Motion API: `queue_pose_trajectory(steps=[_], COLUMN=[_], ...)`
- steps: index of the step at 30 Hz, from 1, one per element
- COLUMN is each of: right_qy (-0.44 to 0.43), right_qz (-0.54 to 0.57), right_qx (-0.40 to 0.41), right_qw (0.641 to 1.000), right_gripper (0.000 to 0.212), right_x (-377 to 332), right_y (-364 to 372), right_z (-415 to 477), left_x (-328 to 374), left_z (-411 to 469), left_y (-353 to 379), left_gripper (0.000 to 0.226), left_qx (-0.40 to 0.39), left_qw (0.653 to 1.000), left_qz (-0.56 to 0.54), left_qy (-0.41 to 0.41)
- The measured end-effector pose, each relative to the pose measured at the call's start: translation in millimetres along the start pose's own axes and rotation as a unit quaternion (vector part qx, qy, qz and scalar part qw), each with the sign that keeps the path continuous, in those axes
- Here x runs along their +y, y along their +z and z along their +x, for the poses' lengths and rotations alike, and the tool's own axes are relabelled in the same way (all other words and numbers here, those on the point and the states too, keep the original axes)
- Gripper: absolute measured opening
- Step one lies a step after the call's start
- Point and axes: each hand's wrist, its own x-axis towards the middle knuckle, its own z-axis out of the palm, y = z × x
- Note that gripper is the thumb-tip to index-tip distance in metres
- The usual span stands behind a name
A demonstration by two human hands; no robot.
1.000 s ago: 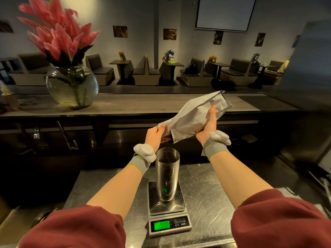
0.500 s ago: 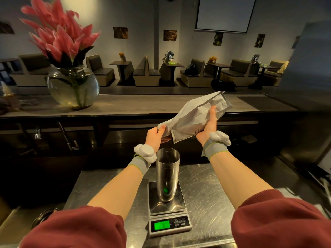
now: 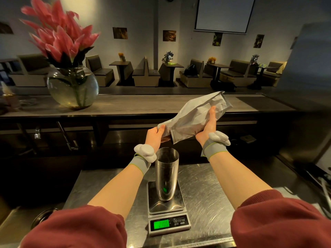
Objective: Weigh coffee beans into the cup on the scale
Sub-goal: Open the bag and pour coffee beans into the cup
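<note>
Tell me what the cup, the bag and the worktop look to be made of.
The cup: polished metal, likely stainless steel; it mirrors the green glow of the scale. The bag: pale grey, matte, sharply creased; paper or a foil laminate, I cannot tell. The worktop: brushed steel by its look, with swirling scratches.

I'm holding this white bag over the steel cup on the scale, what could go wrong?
The mouth of the crumpled white bag, pinched by your left hand, sits above the narrow rim of the tall steel cup: beans may scatter onto the silver digital scale. Your left wrist, beside the cup, might tip it.
</note>
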Motion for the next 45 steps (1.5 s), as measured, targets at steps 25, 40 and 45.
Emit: queue_pose_trajectory(steps=[25, 40, 45], right_qy=[-0.005, 0.002, -0.001], right_qz=[0.008, -0.006, -0.002], right_qx=[-0.002, 0.001, -0.001], right_qw=[1.0, 1.0, 1.0], right_gripper=[0.084, 0.093, 0.089], right_x=[-1.3, 1.4, 1.4], right_y=[1.1, 0.5, 1.1], right_z=[-1.5, 0.9, 1.2], left_x=[-0.6, -2.9, -3.5], left_z=[-0.2, 4.4, 4.2], left_y=[0.3, -1.9, -3.0], left_gripper=[0.036, 0.036, 0.036], left_qx=[-0.012, -0.005, -0.004], left_qw=[1.0, 1.0, 1.0], left_qz=[-0.02, -0.015, -0.003], left_qy=[-0.003, -0.014, -0.014])
